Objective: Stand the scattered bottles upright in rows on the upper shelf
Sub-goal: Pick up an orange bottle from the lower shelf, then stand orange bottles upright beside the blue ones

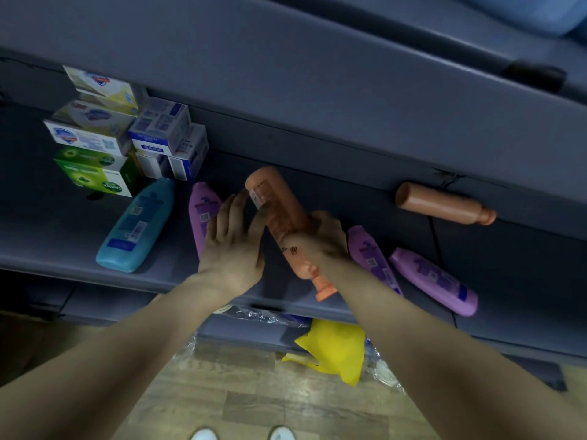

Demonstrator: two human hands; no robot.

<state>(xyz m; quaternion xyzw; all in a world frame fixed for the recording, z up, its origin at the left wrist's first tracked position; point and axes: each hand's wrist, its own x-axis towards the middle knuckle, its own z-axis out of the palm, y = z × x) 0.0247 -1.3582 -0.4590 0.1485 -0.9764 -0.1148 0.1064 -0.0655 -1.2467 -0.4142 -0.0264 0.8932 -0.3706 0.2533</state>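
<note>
R hand (320,239) wraps the orange bottle (276,211) low on its body, nr the neck. L hand (232,242) lies flat, fingers straight, against its side, prob. steadying it for a swing upright. Bottle is over the shelf (63,223), mid-span, betw. purple bottles (435,281). Long axis runs diag: base up & toward the back wall, cap (325,289) down past the front edge, so it likely needs flipping. Blue bottle (136,227) & 2nd orange bottle (441,203) lie flat
</note>
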